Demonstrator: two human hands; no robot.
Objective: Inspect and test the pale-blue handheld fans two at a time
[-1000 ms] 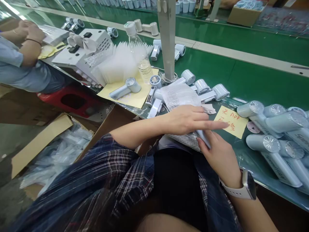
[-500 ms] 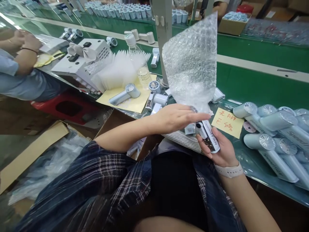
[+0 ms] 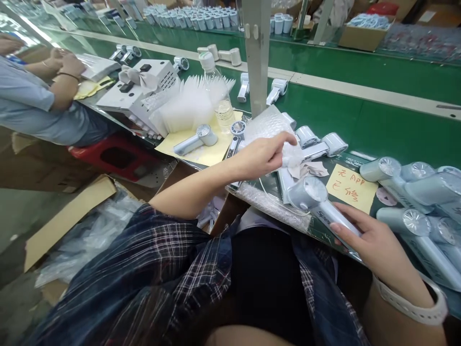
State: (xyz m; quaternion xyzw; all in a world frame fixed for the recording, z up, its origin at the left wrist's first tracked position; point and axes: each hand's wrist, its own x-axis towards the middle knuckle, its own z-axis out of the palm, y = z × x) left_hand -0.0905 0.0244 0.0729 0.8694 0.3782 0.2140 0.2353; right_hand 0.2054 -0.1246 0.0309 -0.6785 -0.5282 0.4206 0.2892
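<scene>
My right hand [image 3: 382, 235] is wrapped round the handle of a light-blue handheld fan [image 3: 333, 216] lettered "Speed"; its round head points up and left over the bench edge. My left hand [image 3: 270, 154] reaches over the bench with curled fingers, closed on a bubble-wrap bag [image 3: 264, 126] that lies crumpled around and behind it. Part of the bag is hidden by the hand. Several more fans, among them one fan [image 3: 333, 144], lie just beyond the left hand. A crumpled pale cloth or paper [image 3: 311, 169] rests between the hands.
A yellow note [image 3: 351, 188] with red writing and a pile of film-wrapped fans [image 3: 419, 221] are at right. Left stand a bottle [image 3: 223, 113], foam sheets [image 3: 187, 105] and a white box [image 3: 133, 91]. A metal post [image 3: 257, 62] rises behind. A co-worker's hands [image 3: 68, 62] are far left.
The bubble-wrap bag, upright before, has dropped onto the bench under my left hand. My right hand has moved right and toward me; the fan's round head now shows uncovered.
</scene>
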